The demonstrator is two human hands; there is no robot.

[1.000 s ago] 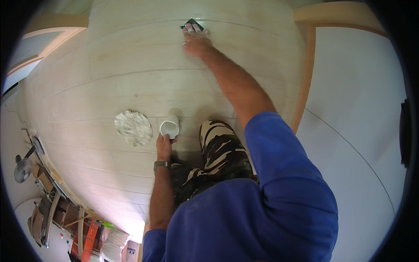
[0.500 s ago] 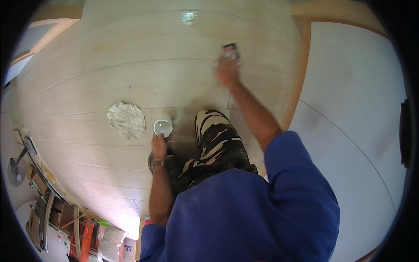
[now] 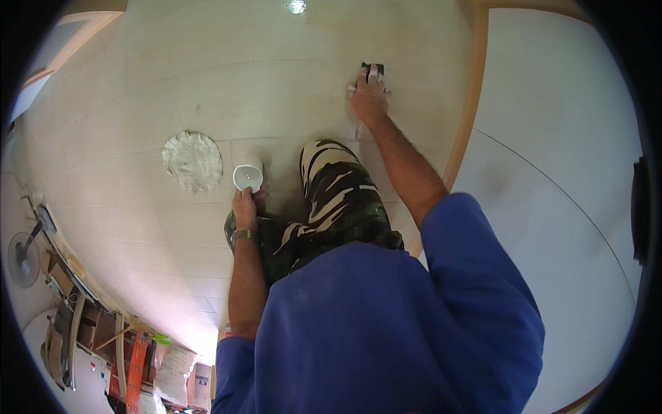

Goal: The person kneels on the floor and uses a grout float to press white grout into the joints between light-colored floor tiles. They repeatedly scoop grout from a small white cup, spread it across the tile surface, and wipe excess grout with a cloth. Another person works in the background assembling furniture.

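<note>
On the left, a round, crumpled whitish cloth [image 3: 192, 161] lies on the pale floor [image 3: 289, 96], apart from both hands. Right of it, the left hand [image 3: 245, 208] grips a white cup [image 3: 248, 177] by its near side, thumb at the rim, mouth facing up; what is in it is too unclear to tell. Next comes a knee in camouflage trousers [image 3: 331, 165]. Beyond it, the right hand [image 3: 371, 96] grasps a dark pad [image 3: 380, 70] against the floor. The step in hand seems to be working the pad over the boards; the next move would call for even pressure and a steady cup. The pad looks small and straight-edged, mostly covered by white-smeared fingers; whether it lies flat is unclear.
</note>
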